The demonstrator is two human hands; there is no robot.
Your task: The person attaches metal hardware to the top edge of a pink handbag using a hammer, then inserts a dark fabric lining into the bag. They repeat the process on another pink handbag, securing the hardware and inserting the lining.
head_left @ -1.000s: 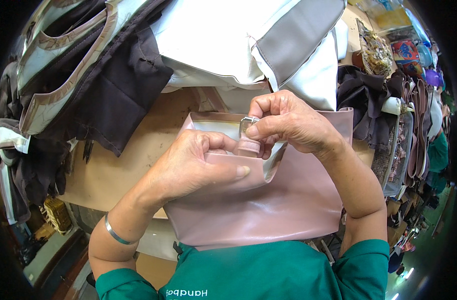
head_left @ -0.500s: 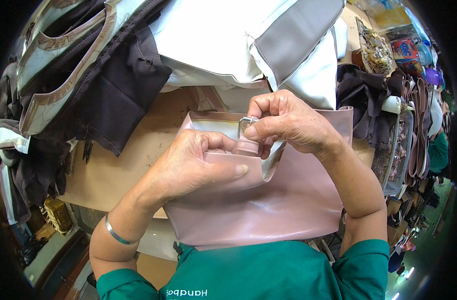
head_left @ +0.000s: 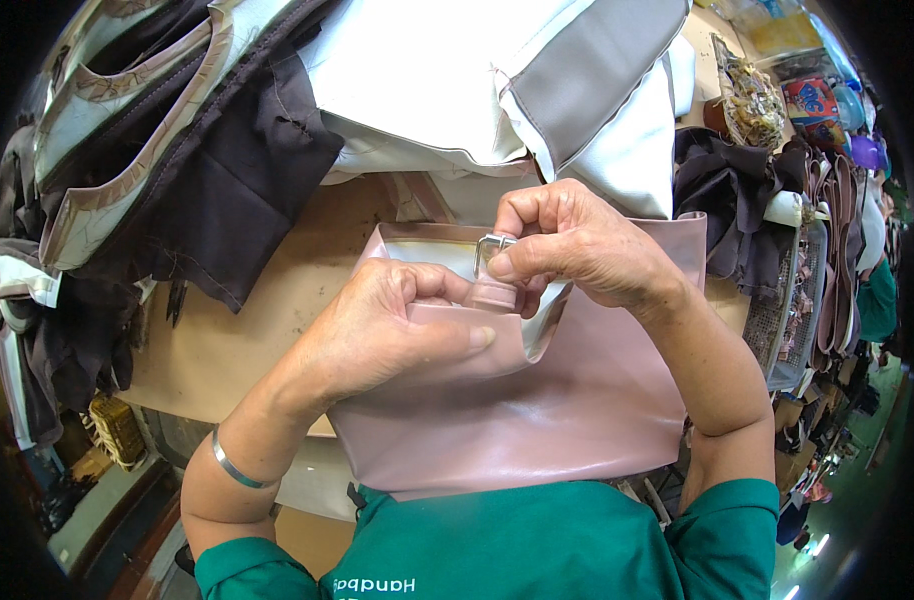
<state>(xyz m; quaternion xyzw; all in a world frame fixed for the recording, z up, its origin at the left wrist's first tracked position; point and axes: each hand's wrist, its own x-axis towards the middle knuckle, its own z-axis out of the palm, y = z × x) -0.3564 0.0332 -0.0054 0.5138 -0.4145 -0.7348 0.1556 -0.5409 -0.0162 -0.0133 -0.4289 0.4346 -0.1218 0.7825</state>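
buckle (head_left: pixel 495 239) slightly leftward in closed grip (head_left: pixel 589 245)

The smooth, leather-like bag piece (head_left: pixel 577 400) is plain dusty pink, its inner face (head_left: pixel 427 258) white. The narrow leather-like strap (head_left: pixel 493 295) matches that pink; the squared metal buckle (head_left: pixel 494 240) is silver. The large folded sheet (head_left: pixel 407 80) is white, its stitched strip (head_left: pixel 597 95) taupe-grey. The draped cloth (head_left: pixel 242 190) is dark brown, the flat tabletop (head_left: pixel 217 345) tan, the short-sleeved shirt (head_left: pixel 517 540) green with white lettering (head_left: pixel 375 586).

Forms a flat tan tabletop (head_left: pixel 202 350). Carries smooth white leather-like panels (head_left: pixel 417 85) and, leftward, dark-brown cloth pieces (head_left: pixel 247 180). Passes behind a glossy pink leather-like bag (head_left: pixel 547 425).
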